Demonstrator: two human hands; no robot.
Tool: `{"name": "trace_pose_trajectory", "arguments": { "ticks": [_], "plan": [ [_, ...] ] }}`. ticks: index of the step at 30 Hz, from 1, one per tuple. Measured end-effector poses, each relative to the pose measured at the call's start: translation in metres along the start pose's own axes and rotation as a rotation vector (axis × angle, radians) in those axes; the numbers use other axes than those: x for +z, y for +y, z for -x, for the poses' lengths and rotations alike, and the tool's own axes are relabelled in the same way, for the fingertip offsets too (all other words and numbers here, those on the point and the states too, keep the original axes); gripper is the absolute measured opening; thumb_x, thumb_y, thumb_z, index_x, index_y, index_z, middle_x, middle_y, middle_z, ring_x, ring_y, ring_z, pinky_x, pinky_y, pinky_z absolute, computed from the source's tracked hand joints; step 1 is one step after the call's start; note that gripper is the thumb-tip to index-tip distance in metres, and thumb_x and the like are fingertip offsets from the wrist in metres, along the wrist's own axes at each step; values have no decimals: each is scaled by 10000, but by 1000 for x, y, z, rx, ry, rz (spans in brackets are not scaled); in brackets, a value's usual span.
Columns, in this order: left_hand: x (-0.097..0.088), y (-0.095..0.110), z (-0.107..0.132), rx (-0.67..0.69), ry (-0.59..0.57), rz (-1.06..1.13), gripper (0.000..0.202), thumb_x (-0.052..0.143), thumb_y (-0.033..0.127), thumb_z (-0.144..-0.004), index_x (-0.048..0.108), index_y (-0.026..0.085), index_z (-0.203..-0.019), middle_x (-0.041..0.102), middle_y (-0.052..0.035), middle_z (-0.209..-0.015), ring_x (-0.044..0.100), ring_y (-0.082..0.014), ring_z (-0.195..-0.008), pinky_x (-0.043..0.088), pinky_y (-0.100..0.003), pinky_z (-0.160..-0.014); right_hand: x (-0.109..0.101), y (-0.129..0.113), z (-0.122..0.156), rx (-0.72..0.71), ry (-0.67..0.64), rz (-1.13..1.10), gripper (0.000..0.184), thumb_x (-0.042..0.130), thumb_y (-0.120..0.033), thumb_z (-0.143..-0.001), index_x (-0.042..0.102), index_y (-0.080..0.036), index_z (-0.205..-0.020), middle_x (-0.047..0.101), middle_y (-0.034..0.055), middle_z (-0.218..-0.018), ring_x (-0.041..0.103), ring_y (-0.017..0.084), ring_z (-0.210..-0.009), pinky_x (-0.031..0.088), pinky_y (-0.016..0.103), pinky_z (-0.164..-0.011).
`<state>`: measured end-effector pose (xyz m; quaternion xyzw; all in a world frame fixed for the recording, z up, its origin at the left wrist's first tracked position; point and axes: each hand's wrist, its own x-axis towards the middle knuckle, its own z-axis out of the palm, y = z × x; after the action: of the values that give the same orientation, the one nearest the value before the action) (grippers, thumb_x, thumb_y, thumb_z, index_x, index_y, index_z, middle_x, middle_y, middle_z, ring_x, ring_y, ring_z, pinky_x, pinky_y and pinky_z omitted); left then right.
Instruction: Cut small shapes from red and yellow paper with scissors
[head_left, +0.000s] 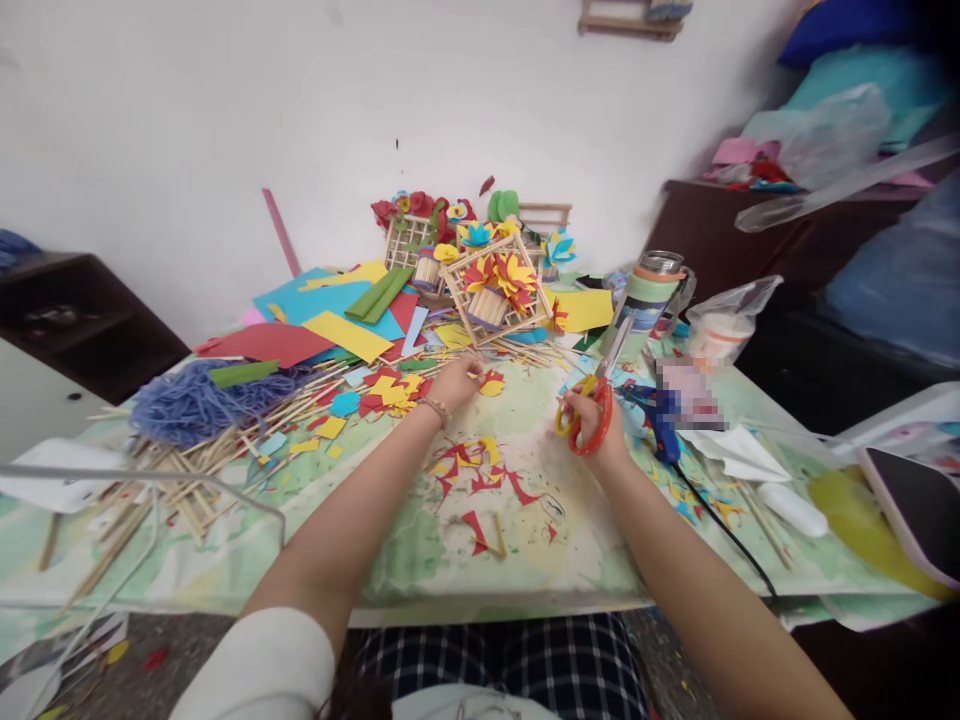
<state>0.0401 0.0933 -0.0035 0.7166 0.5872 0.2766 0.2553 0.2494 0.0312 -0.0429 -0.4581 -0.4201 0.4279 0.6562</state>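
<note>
My right hand [606, 425] is wrapped around the handles of a pair of scissors [592, 415] with one red and one yellow loop. The blades point away from me, toward the flask. Over the middle of the table, my left hand [459, 384] has its fingers curled in a pinch; what they hold, if anything, is too small to name. Right beside those fingertips lies a little pile of yellow and red paper petals [492, 384]. To the left of my wrist are cut yellow and red paper pieces [390, 392]. Red and yellow paper scraps [480, 465] lie scattered between my forearms.
Stick frames with paper flowers [495, 285] stand at the back. Coloured paper sheets [349, 335], purple yarn [202, 405] and thin wooden sticks [195, 480] cover the left. On the right are a flask [649, 295], a blue glue gun [660, 425] with a cord, and a phone [911, 510].
</note>
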Motion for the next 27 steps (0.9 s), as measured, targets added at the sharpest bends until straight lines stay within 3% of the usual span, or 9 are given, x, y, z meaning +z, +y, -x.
{"name": "trace_pose_trajectory", "arguments": {
  "ticks": [2, 4, 6, 8, 11, 14, 19, 24, 27],
  "plan": [
    [-1, 8, 20, -15, -43, -32, 89, 680, 144, -833, 697, 152, -920, 753, -142, -1028, 703, -299, -1040, 525, -397, -945, 1, 1, 0, 5, 30, -7, 359, 749, -364, -613, 452, -253, -782, 550, -76, -509, 481, 113, -396, 425, 228, -369],
    [-5, 20, 53, 71, -115, -35, 245, 689, 206, -864, 700, 190, -1108, 744, -116, -1187, 681, -280, -1135, 513, -386, -1013, 2, 1, 1, 13, 51, -14, 354, 745, -360, -604, 457, -253, -778, 551, -78, -503, 481, 113, -397, 432, 230, -374],
    [-10, 30, 92, 391, -354, -70, 381, 671, 220, -888, 656, 201, -1268, 684, -123, -1352, 621, -281, -1270, 469, -409, -1111, 3, 2, 2, 22, 56, -22, 349, 743, -355, -600, 463, -253, -781, 550, -81, -503, 480, 112, -397, 431, 229, -376],
    [-15, 32, 127, 601, -550, -127, 472, 716, 199, -856, 638, 214, -1321, 663, -124, -1374, 606, -289, -1289, 460, -426, -1133, 3, 2, 2, 30, 53, -26, 347, 743, -350, -594, 467, -251, -781, 546, -83, -501, 480, 109, -399, 425, 225, -380],
    [-16, 18, 159, 600, -690, -213, 560, 738, 119, -822, 606, 204, -1360, 664, -132, -1328, 639, -286, -1201, 511, -417, -1058, 3, 0, 3, 43, 40, -28, 335, 733, -349, -595, 472, -246, -777, 553, -76, -510, 490, 109, -406, 426, 226, -389],
    [-10, -6, 166, 453, -621, -219, 392, 714, 88, -821, 661, 187, -1197, 661, -122, -1277, 618, -285, -1181, 508, -423, -1034, 4, -2, 5, 42, 21, -31, 313, 718, -344, -605, 482, -245, -784, 559, -71, -525, 492, 109, -413, 429, 232, -393],
    [-1, -22, 153, 334, -618, -18, 164, 581, 43, -834, 639, 197, -825, 686, -19, -890, 637, -173, -873, 515, -285, -819, 7, -2, 10, 7, 4, -21, 273, 697, -333, -602, 497, -240, -763, 567, -67, -524, 485, 103, -414, 425, 229, -400],
    [-17, -6, 134, 260, -304, 4, 108, 558, 149, -905, 643, 206, -872, 712, -42, -942, 650, -190, -893, 522, -331, -856, 7, 2, 8, 8, -9, -3, 272, 701, -332, -608, 492, -243, -757, 557, -73, -514, 478, 103, -409, 412, 222, -393],
    [-22, 3, 138, 296, -272, -65, 93, 590, 205, -943, 665, 206, -998, 725, -76, -1074, 664, -233, -1029, 521, -391, -951, 5, 3, 5, 3, -7, -19, 301, 712, -344, -609, 475, -247, -768, 552, -74, -514, 474, 105, -402, 415, 228, -392]
  ]
}}
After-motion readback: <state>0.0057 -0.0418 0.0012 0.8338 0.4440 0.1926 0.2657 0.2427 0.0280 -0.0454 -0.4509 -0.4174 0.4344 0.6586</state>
